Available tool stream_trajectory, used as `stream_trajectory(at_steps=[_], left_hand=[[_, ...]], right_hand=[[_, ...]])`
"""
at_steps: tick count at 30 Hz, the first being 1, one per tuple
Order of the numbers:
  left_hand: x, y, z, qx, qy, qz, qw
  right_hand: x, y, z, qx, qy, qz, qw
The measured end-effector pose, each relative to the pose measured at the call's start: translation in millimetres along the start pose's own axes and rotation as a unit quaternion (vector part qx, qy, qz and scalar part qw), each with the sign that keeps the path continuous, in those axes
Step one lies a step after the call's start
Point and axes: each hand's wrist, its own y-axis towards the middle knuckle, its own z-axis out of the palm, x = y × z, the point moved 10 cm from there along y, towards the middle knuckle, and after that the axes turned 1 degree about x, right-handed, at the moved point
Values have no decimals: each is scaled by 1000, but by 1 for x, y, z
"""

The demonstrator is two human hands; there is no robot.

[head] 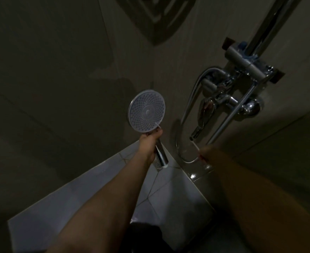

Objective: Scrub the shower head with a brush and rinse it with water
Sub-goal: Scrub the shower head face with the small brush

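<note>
The left hand point(149, 143) holds the shower head point(146, 111) by its handle, face up. The right hand point(208, 152), blurry, reaches beside the tap point(205, 110); its grip is unclear.

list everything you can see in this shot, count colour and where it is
shower head: one, round pale grey face with a chrome handle, centre of view, face turned toward the camera, held up by its handle
tap fitting: one, chrome, on the wall at right, with a spout pointing down
riser pipe: one, chrome, running up from the fitting to the top right
shower hose: one, chrome, looping down below the fitting
wall tiles: many, dim beige, left and right
floor tiles: several, pale grey, bottom centre
left hand: one, grip wrapped round the shower head handle
right hand: one, under the spout, holding something thin and pale; too dark to tell more
</note>
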Motion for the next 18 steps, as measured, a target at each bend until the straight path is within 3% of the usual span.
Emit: stream_trajectory(at_steps=[6,13,18], left_hand=[[-5,-8,11,14,-8,8,1000],[-13,-18,14,26,-26,11,999],[-26,-25,25,54,-18,22,998]], right_hand=[[1,0,-11,-20,-51,-3,998],[59,-64,24,53,-112,-32,992],[144,-75,0,-34,-164,-144,975]])
